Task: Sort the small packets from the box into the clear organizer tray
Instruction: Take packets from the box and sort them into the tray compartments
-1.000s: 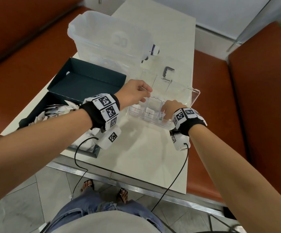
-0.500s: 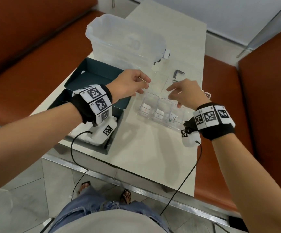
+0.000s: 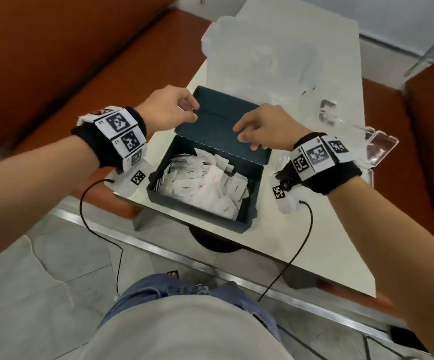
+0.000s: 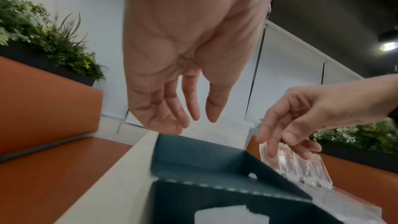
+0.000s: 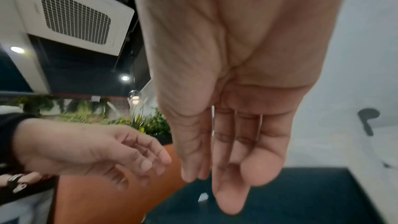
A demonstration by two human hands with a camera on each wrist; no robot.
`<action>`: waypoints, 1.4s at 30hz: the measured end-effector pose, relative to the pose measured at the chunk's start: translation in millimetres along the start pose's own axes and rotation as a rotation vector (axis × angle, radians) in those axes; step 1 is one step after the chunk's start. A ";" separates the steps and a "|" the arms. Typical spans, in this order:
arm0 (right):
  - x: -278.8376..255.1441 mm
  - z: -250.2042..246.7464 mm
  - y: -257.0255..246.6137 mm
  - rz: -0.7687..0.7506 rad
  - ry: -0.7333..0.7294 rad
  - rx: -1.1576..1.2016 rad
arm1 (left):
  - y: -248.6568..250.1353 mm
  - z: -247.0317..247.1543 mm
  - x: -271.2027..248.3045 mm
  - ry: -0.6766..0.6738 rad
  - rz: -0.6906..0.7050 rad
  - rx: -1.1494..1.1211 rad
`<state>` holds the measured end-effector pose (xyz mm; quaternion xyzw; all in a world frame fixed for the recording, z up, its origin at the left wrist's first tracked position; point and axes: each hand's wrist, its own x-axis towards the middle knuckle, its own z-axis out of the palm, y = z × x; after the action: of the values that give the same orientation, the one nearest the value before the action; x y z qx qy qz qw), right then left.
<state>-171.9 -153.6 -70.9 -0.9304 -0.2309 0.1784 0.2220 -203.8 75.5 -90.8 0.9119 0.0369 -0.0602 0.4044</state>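
A dark teal box [image 3: 200,206] stands at the table's near edge, its lid [image 3: 218,118] folded back, heaped with small white packets [image 3: 205,183]. My left hand [image 3: 192,110] hovers over the lid's far left corner, fingers loosely curled and empty; the left wrist view shows the left hand [image 4: 189,118] relaxed above the lid [image 4: 193,156]. My right hand [image 3: 244,133] hovers over the lid's right side with straight, empty fingers, as seen with the right hand [image 5: 215,185] in the right wrist view. The clear organizer tray [image 3: 382,146] lies right of the box, partly hidden by my right wrist.
A large translucent storage tub [image 3: 257,55] stands behind the box on the pale table [image 3: 301,235]. Orange benches [image 3: 55,61] flank the table on both sides. Cables hang from both wristbands over the near table edge.
Both hands left the organizer tray and moved left over the open box. The head view swung left, bringing the packets into sight.
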 end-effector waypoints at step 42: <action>46.4 115.7 -65.7 -0.305 -0.268 -0.661 | -47.4 12.5 -0.1 -0.295 -0.263 -0.069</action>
<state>-206.7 -39.5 -146.0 -0.8752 -0.4384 0.1794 -0.0981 -210.4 98.0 -133.8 0.8660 0.0983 -0.2441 0.4251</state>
